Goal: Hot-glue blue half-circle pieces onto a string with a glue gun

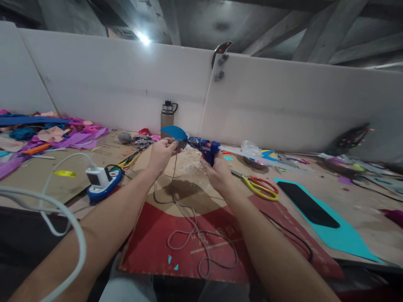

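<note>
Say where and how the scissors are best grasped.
The scissors are probably best gripped by their red and yellow handles, coming from the near right: the loops face that way, while the metal blades point away to the left.

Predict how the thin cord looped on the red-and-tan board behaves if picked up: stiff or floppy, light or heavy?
Probably floppy: the cord lies in loose, curving loops on the red-and-tan board. Likely light, given how thin it looks. May tangle when lifted, since its strands cross.
</note>
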Motion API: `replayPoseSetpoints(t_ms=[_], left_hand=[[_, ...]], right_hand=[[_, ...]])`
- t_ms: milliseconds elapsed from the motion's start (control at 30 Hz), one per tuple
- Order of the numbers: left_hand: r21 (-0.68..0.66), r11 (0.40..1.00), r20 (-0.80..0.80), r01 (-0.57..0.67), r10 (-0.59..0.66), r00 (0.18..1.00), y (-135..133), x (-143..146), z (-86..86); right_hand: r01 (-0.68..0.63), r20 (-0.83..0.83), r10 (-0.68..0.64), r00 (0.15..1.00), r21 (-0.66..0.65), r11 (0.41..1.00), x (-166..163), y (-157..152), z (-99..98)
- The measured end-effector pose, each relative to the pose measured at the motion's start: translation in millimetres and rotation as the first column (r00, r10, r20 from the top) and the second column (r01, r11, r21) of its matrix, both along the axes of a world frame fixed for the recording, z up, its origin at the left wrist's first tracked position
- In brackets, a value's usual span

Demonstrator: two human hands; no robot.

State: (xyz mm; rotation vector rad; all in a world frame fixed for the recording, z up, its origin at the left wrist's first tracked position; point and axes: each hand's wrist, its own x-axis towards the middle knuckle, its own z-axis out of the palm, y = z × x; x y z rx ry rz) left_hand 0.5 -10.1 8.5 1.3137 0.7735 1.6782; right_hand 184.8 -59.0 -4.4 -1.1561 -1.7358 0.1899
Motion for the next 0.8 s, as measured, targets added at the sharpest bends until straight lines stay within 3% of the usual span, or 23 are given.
replayPoseSetpoints(t_ms=[800], left_hand=[[0.026,1.000,-0.013,-0.004,0.004,1.000,1.2,-0.1,-0.7]], right_hand=[[0.036,0.016,-0.036,0.999,0.017,0.999,-2.8,-1.9,1.0]])
